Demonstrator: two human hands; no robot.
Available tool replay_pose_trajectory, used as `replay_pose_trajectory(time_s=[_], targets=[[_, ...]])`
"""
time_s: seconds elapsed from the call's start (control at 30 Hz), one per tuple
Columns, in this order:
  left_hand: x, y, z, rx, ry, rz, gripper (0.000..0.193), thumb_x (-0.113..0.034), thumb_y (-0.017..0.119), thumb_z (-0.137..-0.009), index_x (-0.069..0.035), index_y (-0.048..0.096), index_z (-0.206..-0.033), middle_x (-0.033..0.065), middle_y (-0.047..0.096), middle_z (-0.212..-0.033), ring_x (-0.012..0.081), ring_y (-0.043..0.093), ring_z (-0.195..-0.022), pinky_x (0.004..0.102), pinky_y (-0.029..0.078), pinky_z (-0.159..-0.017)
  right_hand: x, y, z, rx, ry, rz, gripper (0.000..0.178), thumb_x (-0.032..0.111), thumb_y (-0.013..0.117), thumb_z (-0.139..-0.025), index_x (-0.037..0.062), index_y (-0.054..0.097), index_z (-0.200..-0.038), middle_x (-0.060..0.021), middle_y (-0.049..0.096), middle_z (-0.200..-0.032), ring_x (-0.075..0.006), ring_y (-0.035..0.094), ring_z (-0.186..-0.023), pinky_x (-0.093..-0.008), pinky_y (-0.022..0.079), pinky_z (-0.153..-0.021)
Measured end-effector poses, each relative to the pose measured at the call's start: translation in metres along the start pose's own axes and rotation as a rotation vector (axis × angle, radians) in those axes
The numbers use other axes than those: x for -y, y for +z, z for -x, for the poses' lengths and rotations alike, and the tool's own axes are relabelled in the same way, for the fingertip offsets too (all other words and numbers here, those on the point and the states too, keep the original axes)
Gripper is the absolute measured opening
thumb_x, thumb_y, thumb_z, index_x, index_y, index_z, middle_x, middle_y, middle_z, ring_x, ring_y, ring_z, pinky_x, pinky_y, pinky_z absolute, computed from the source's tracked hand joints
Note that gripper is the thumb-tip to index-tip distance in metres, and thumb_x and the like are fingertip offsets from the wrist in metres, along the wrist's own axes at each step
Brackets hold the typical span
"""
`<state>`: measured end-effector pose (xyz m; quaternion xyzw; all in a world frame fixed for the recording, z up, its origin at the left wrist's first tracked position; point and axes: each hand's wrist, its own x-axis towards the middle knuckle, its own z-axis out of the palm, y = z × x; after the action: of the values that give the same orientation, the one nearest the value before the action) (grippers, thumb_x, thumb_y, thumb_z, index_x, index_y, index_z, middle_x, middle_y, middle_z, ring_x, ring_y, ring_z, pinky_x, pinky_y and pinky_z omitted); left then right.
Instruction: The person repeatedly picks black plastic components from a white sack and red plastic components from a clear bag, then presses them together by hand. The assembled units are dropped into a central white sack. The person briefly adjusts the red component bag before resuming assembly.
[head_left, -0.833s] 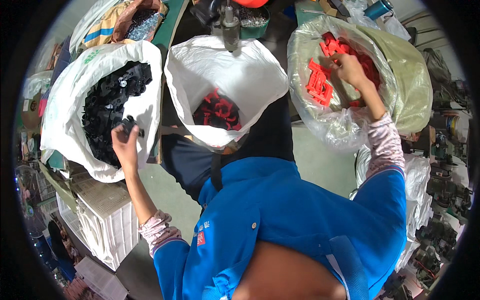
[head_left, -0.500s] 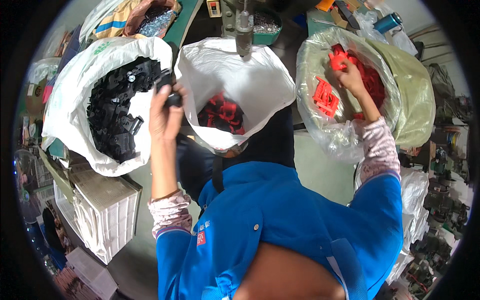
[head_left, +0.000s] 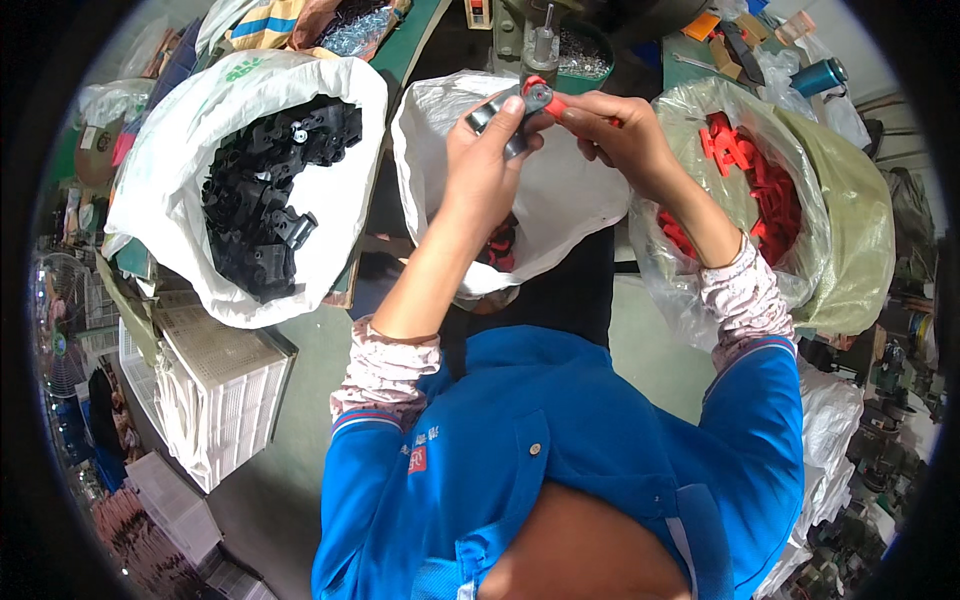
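Above the far part of the middle white sack (head_left: pixel 425 125), my two hands meet. My left hand (head_left: pixel 487 150) is closed around a black plastic part (head_left: pixel 516 143) with a rounded end. My right hand (head_left: pixel 622 135) pinches a red plastic part (head_left: pixel 556 106), whose end touches or overlaps the black part's rounded end; how far they fit together I cannot tell. Just beyond them stands a metal spindle (head_left: pixel 543 45). Red and black pieces (head_left: pixel 499 246) lie inside the middle sack, partly hidden by my left forearm.
To the left, a white sack (head_left: pixel 150 225) holds black parts (head_left: pixel 262 200). A clear-lined sack (head_left: pixel 655 262) of red parts (head_left: pixel 775 200) stands on the right. Beyond are a green bowl of small metal pieces (head_left: pixel 585 55) and a blue-green bottle (head_left: pixel 818 77). White crates (head_left: pixel 225 370) stand lower left.
Both hands have moved from the side sacks to over the middle sack, left hand with the black part, right with the red part. The two parts now meet. The whole view has shifted slightly.
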<state>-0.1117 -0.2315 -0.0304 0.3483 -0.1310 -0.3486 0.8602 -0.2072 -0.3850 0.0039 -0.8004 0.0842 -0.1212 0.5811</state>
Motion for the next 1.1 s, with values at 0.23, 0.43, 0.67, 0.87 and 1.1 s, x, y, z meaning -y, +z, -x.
replay_pose_trajectory(time_s=[0.23, 0.43, 0.67, 0.87, 1.1], targets=[[0.0, -0.004, -0.034, 0.109, 0.001, 0.248, 0.033, -0.018, 0.061, -0.094, 0.003, 0.051, -0.117, 0.0153, 0.06, -0.111, 0.0224, 0.065, -0.093, 0.0329, 0.056, -0.077, 0.013, -0.017, -0.033, -0.107, -0.536, 0.549, 0.026, 0.027, 0.064, -0.087, 0.0093, 0.07, -0.106, -0.0139, 0.068, -0.088, -0.0304, 0.065, -0.076, -0.0355, 0.051, -0.065], [-0.042, 0.032, -0.072, 0.078, -0.004, -0.109, 0.032, -0.029, 0.063, -0.092, 0.0, 0.059, -0.107, 0.0108, 0.067, -0.086, 0.0184, 0.066, -0.073, 0.0278, 0.053, -0.06, 0.058, -0.042, -0.056, -0.163, -0.407, 0.729, 0.027, 0.022, 0.063, -0.092, 0.0005, 0.065, -0.107, -0.0063, 0.064, -0.075, -0.0124, 0.06, -0.066, -0.0258, 0.047, -0.061], [-0.041, 0.023, -0.075, 0.039, -0.077, -0.247, 0.034, -0.036, 0.055, -0.095, -0.002, 0.058, -0.101, 0.0088, 0.064, -0.077, 0.0142, 0.057, -0.054, 0.0205, 0.042, -0.046, 0.022, -0.025, -0.057, -0.12, -0.124, 0.198, 0.033, 0.033, 0.063, -0.091, -0.0002, 0.068, -0.094, 0.0038, 0.053, -0.06, -0.0023, 0.049, -0.055, -0.0206, 0.036, -0.049], [-0.05, -0.05, -0.024, -0.041, 0.211, -0.624, 0.03, -0.021, 0.062, -0.091, 0.001, 0.056, -0.11, 0.0122, 0.067, -0.094, 0.0161, 0.066, -0.076, 0.0282, 0.053, -0.067, 0.037, -0.048, -0.018, -0.091, 0.086, 0.108, 0.036, 0.034, 0.052, -0.098, 0.0054, 0.064, -0.117, -0.0001, 0.063, -0.079, -0.0022, 0.051, -0.058, -0.0178, 0.035, -0.05], [-0.143, -0.236, 0.061, -0.384, 0.101, -2.26, 0.055, -0.003, 0.059, -0.074, -0.006, 0.049, -0.128, 0.018, 0.063, -0.114, 0.0396, 0.053, -0.114, 0.044, 0.045, -0.094, -0.02, -0.116, 0.082, -0.378, 0.342, 0.21, 0.033, 0.026, 0.059, -0.094, -0.0024, 0.066, -0.108, -0.0033, 0.065, -0.077, -0.0077, 0.054, -0.055, -0.022, 0.04, -0.05]])
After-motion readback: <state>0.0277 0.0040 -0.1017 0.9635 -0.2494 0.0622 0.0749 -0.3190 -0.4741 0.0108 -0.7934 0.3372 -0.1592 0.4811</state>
